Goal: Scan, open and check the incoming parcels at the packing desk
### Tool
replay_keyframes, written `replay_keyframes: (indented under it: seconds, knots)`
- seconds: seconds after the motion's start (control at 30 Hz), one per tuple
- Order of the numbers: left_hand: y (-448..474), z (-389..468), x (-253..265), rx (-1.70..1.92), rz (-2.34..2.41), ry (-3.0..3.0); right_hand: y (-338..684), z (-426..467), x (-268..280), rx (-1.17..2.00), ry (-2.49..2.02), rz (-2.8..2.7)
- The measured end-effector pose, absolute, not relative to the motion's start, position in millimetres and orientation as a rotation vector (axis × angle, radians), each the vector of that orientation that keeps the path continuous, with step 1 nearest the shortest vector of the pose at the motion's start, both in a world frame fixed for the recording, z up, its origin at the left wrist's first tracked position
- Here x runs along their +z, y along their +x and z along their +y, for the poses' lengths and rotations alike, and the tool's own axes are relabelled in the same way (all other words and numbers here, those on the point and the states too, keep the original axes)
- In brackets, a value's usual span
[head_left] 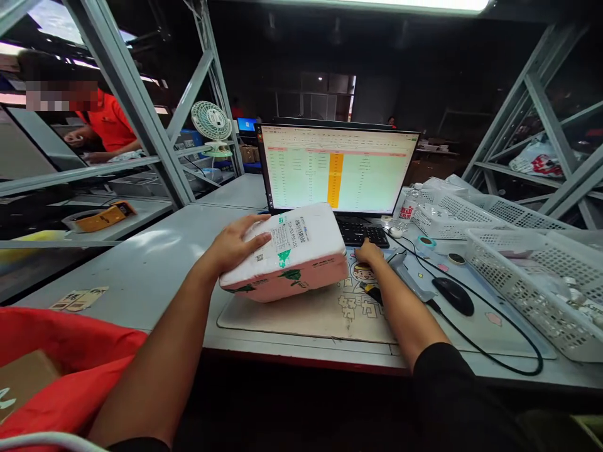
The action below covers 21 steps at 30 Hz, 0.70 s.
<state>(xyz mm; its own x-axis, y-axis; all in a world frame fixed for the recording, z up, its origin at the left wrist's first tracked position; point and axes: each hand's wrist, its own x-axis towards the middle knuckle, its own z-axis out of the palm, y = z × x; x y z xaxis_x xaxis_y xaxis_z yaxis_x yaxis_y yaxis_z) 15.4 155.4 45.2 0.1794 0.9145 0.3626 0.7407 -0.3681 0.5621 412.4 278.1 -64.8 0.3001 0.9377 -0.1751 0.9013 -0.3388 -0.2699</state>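
My left hand (239, 245) grips the left end of a white parcel box (301, 248), its thumb on top across the shipping label. The box has green tape and green printing, and its front side looks pinkish. It is tilted above the desk mat (301, 323). My right hand (370, 252) is at the front edge of the black keyboard (362, 233), one finger stretched toward the keys, with nothing visible in it. Some of its fingers are hidden. A grey handheld scanner (411, 277) with a cable lies beside my right forearm.
A monitor (301, 169) showing a spreadsheet stands behind the keyboard. To the right are a black mouse (453, 295), a looping cable and white baskets (522, 276). A red bag (94, 339) with a carton is at lower left. A person in orange (113, 119) is beyond the metal frame.
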Motion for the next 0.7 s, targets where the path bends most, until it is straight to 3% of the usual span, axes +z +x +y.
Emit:
replay_keyframes:
  seconds: [0.4,0.7]
  knots:
    - [31.7,154.7,50.1,0.914,1.566,2.298,413.0,280.3,-46.1,0.621,-2.359,-1.92]
    - [33.0,162.6,54.2,0.948,1.217,2.143,424.8,177.9,-40.7,0.484,-1.958,-2.236]
